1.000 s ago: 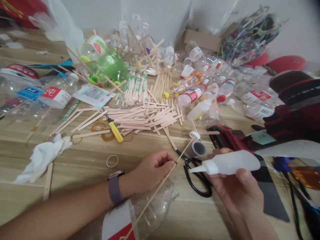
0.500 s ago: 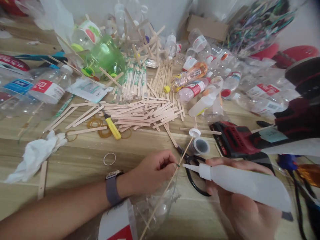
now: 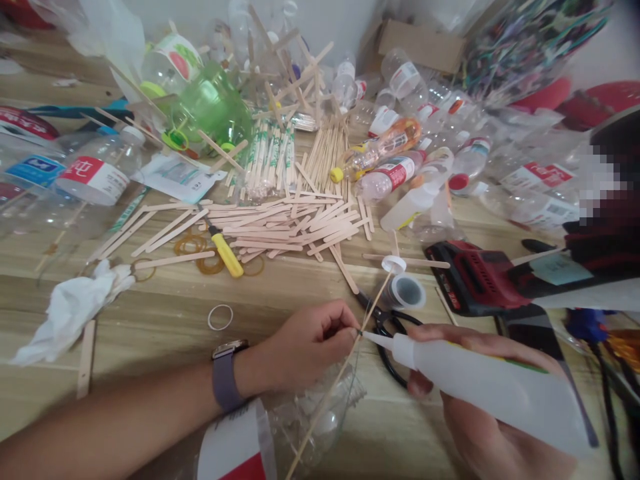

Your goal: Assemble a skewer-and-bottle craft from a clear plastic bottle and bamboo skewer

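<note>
White, translucent plastic forms the squeeze bottle [image 3: 495, 380], which is held in the right hand [image 3: 480, 407], its fingers wrapped around the body. Its narrow nozzle [image 3: 377, 340] is pointed toward nine o'clock, the tip brought to a dark strand [image 3: 359, 333] at the thin stick [image 3: 325, 408]. By the left hand [image 3: 317, 347], thumb and forefinger are pinched together on that strand; whether the stick is also gripped cannot be told.

From the nozzle tip, the stick is slanted between one and seven o'clock, its lower part laid over a clear bottle [image 3: 325, 427] at seven. A white cap [image 3: 394, 265] is seen at one o'clock, a grey pot [image 3: 407, 291] and a red-and-black power tool [image 3: 470, 277] at two. Black scissors [image 3: 383, 360] are partly covered by the nozzle. Flat wooden sticks [image 3: 280, 233] are heaped at eleven, a yellow-handled tool [image 3: 227, 253] is placed at ten, and a white ring [image 3: 231, 319] at nine.
</note>
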A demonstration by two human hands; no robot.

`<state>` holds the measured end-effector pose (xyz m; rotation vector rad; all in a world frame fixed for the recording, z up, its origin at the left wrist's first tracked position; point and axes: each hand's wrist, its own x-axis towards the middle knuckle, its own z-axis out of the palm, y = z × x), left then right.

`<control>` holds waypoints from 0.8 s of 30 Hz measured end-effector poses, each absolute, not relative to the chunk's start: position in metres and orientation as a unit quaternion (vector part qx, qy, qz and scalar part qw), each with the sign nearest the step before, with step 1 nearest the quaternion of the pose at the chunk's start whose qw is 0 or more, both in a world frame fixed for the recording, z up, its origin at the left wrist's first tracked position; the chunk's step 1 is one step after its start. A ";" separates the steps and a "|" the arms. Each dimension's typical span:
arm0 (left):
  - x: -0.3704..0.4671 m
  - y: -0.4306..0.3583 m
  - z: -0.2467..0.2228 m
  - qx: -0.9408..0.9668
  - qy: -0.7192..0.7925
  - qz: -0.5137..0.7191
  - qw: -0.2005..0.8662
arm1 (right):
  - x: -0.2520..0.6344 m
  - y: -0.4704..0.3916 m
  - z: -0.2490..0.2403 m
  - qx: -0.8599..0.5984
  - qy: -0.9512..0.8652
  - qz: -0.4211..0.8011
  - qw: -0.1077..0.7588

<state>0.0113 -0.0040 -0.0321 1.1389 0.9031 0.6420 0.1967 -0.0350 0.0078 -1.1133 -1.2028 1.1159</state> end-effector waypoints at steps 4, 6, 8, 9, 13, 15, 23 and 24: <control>0.011 -0.005 -0.035 0.513 0.408 0.285 0.699 | 0.194 -0.037 0.010 -0.468 -0.531 0.448 0.546; 0.011 -0.005 -0.036 0.513 0.407 0.288 0.699 | 0.192 -0.038 0.010 -0.465 -0.537 0.443 0.547; 0.011 -0.005 -0.036 0.514 0.407 0.287 0.699 | 0.192 -0.038 0.010 -0.458 -0.542 0.437 0.553; 0.011 -0.005 -0.035 0.516 0.407 0.287 0.697 | 0.192 -0.038 0.010 -0.455 -0.543 0.435 0.555; 0.012 -0.004 -0.034 0.525 0.414 0.287 0.686 | 0.196 -0.036 0.008 -0.462 -0.535 0.443 0.551; 0.012 -0.004 -0.034 0.524 0.413 0.282 0.689 | 0.198 -0.036 0.007 -0.469 -0.529 0.452 0.544; 0.011 -0.004 -0.035 0.515 0.405 0.279 0.702 | 0.200 -0.037 0.013 -0.487 -0.529 0.439 0.539; 0.011 -0.004 -0.035 0.514 0.404 0.280 0.703 | 0.200 -0.038 0.013 -0.487 -0.529 0.441 0.538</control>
